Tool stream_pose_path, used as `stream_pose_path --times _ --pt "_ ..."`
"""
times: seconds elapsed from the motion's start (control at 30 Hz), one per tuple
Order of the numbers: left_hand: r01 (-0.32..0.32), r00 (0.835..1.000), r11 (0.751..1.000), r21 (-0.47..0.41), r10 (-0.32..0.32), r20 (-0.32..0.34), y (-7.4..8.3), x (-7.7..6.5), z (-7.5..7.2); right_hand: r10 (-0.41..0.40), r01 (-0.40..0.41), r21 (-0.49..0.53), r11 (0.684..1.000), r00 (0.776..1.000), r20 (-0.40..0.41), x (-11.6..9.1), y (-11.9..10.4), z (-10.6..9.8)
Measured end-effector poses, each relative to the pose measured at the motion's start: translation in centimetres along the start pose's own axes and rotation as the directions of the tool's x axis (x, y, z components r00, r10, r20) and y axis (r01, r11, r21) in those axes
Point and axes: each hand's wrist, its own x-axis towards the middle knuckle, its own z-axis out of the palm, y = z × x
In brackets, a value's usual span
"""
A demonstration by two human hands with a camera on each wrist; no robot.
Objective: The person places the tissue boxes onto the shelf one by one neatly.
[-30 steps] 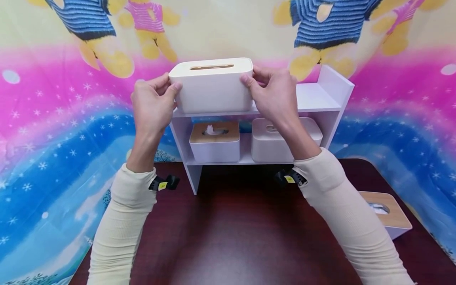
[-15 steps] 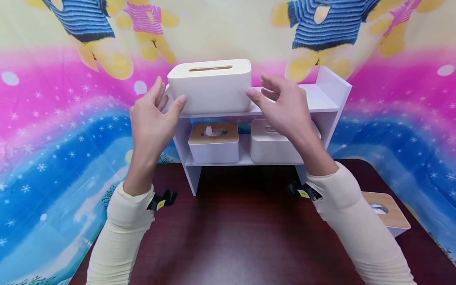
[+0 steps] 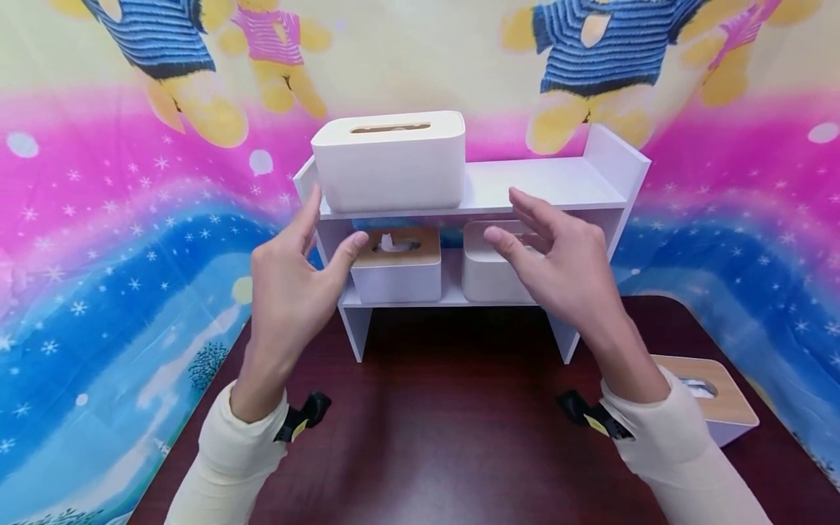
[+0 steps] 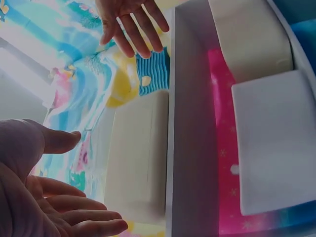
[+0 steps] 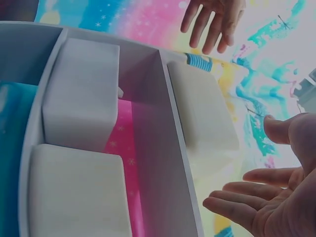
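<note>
A cream tissue box [image 3: 394, 171] with a slotted lid sits on the left part of the top board of a white shelf [image 3: 545, 182]. My left hand [image 3: 295, 284], fingers spread and holding nothing, is in front of the shelf's left side, below that box. On the other side my right hand [image 3: 564, 255] hovers with its thumb apart from the fingers, in front of an all-white tissue box [image 3: 495, 273] on the lower board, partly hiding it. Beside that box stands a wood-topped tissue box [image 3: 400, 281] with a tissue poking out.
Another wood-topped tissue box [image 3: 715, 386] stands on the dark red table [image 3: 446, 437] at the right, partly behind my right sleeve. A printed cloth backdrop [image 3: 407, 58] hangs behind the shelf and along both sides.
Both hands have let go of the cream tissue box and drawn back, down and towards me, away from its ends. The box stays on the top board.
</note>
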Motion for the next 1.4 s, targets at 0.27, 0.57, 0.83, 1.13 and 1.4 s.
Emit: stream_pose_path --times 0.27,0.57,0.83,1.13,1.4 --pt "-0.085 0.99 0.996 -0.04 0.089 0.107 -0.8 -2.6 1.9 -0.013 0.014 0.023 1.0 1.0 -0.021 -3.3 2.7 0.0" --pt "-0.049 0.969 0.995 -0.082 0.067 0.237 -1.8 -5.5 4.7 0.048 -0.047 -0.035 0.998 0.998 0.028 -6.4 7.0 0.3" --pt "-0.028 0.942 0.99 -0.135 0.072 0.328 -2.4 -8.0 7.2 0.07 -0.064 -0.109 0.992 0.996 0.047 -8.5 10.2 0.6" --pt "-0.01 0.92 0.978 -0.207 0.09 0.382 -2.6 -10.7 10.4 0.135 -0.126 -0.138 0.982 0.989 0.058 -10.2 13.2 0.7" --pt "0.056 0.886 0.968 -0.246 0.066 0.459 -1.5 -11.7 13.6 0.183 -0.167 -0.233 0.958 0.982 0.05 -11.3 16.4 -1.1"
